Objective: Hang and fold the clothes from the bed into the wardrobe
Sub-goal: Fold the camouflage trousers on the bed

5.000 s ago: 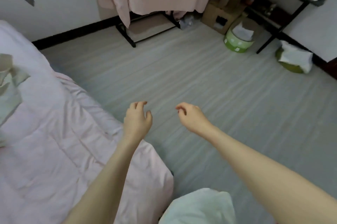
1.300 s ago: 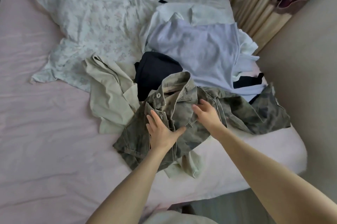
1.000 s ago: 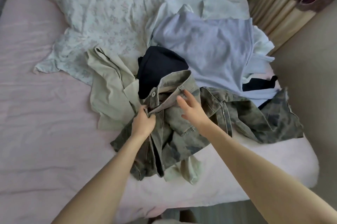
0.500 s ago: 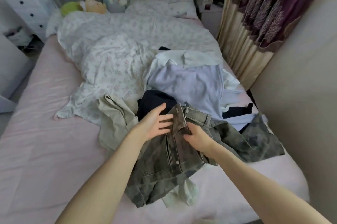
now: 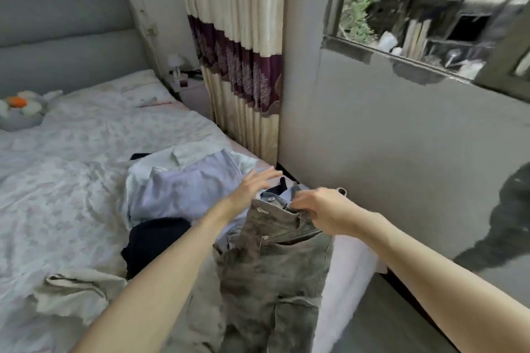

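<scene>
Our right hand has a closed grip on the waistband of the camo trousers, lifted over the bed edge; left hand fingers spread, holding nothing. Curtain & window beyond. Trouser legs cut off at frame bottom.

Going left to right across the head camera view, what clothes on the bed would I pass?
Beige garment → black garment → pale blue shirt → camouflage trousers, gripped at the waistband by the right hand.
</scene>
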A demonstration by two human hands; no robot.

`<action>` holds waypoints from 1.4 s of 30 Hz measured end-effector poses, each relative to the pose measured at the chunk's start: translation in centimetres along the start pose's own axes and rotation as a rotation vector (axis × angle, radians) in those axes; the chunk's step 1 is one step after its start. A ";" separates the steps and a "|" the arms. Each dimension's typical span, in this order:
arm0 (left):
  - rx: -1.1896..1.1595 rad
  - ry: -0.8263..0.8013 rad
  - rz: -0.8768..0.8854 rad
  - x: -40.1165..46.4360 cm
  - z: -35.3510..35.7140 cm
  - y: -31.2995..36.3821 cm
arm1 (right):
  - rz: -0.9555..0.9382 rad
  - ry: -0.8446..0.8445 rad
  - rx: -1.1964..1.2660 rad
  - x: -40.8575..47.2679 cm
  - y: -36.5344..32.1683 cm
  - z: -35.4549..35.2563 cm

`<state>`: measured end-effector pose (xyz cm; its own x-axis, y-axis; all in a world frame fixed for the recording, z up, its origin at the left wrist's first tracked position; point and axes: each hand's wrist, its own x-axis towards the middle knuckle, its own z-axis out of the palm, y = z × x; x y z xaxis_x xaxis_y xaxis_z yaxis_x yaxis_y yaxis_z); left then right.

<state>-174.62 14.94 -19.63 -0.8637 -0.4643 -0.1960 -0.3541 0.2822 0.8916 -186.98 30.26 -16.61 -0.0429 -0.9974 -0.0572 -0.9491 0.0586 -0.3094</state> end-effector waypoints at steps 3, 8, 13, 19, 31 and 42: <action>0.157 -0.147 0.061 2.9 4.3 3.3 | 0.076 0.178 -0.083 -6.4 0.9 -4.4; 0.237 -0.181 0.120 4.2 11.8 8.5 | 0.229 0.539 -0.230 -18.7 1.2 -9.4; 0.202 -0.352 0.276 1.7 16.6 15.2 | 0.347 0.727 -0.400 -29.2 1.7 -11.2; 0.716 -0.265 0.585 -3.1 20.8 21.0 | 0.583 0.602 -0.541 -40.9 4.2 -12.1; 0.614 0.069 1.128 -11.8 29.3 28.1 | 0.266 0.669 -0.707 -49.9 2.7 -14.0; 0.871 -0.351 0.759 -8.9 32.6 32.5 | 0.239 0.665 -0.777 -53.6 0.7 -16.9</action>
<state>-190.15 55.57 -2.18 -0.9593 0.2800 0.0376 0.2790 0.9186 0.2799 -190.57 83.03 2.25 -0.1953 -0.7983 0.5696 -0.8224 0.4498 0.3484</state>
